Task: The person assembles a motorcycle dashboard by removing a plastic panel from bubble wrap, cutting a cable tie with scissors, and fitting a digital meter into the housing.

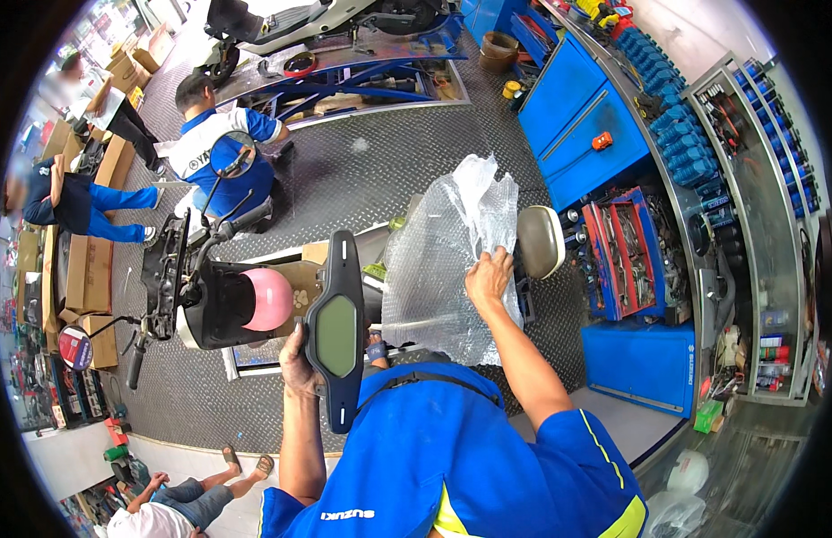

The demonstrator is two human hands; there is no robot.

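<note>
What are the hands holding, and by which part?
Left hand: the dark instrument panel, by its left side. Right hand: the clear bubble wrap, pinched toward its right edge.

Looking down onto dark-grey diamond-plate metal flooring (344,166), giving way at lower left to pale, smooth flooring (187,460). Over to the right, meeting glossy blue metal cabinets (568,108), then a grey metal-framed open rack (771,260), then catching a plain off-white wall (694,27) at the top corner. Across to the left, passing stacked brown cardboard boxes (89,264). Bright at upper left, perhaps daylit, though badly blurred.
</note>
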